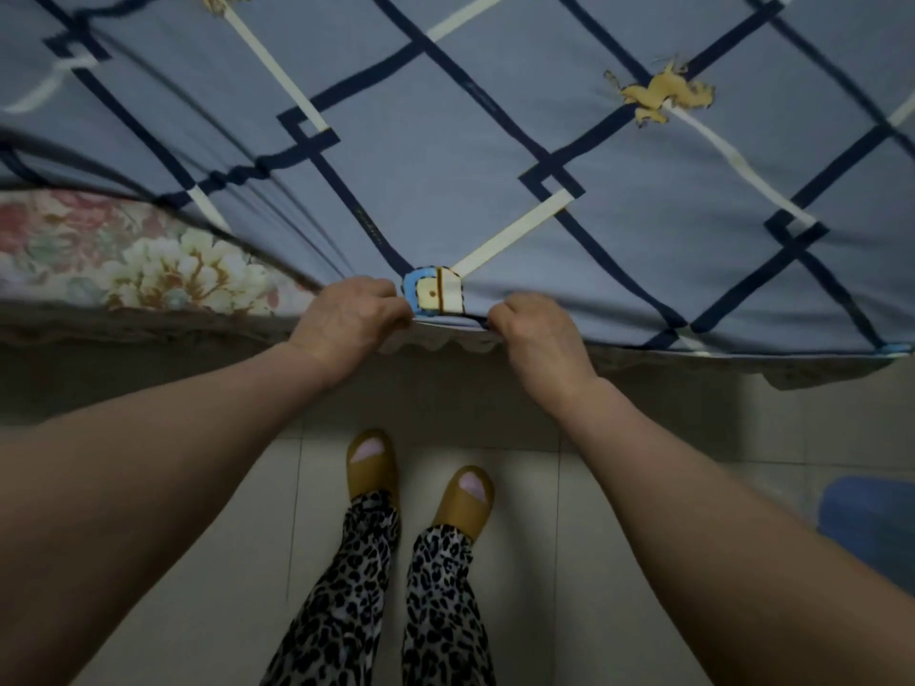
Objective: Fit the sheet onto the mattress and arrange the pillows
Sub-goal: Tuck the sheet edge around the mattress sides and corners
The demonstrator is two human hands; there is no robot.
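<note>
A blue-grey sheet [445,156] with dark blue and cream diamond lines covers most of the bed. Its near edge lies along the bed's side in front of me. My left hand [346,314] and my right hand [532,329] both grip that edge, a short way apart, on either side of a small blue and cream patch [434,295]. At the left the sheet is pulled into taut folds and leaves a floral mattress cover [124,259] bare. No pillows are in view.
A brown frilled bed skirt [148,334] hangs along the bed's side. My feet in brown slippers [421,482] stand on pale floor tiles close to the bed. A blue object [871,522] sits on the floor at the right.
</note>
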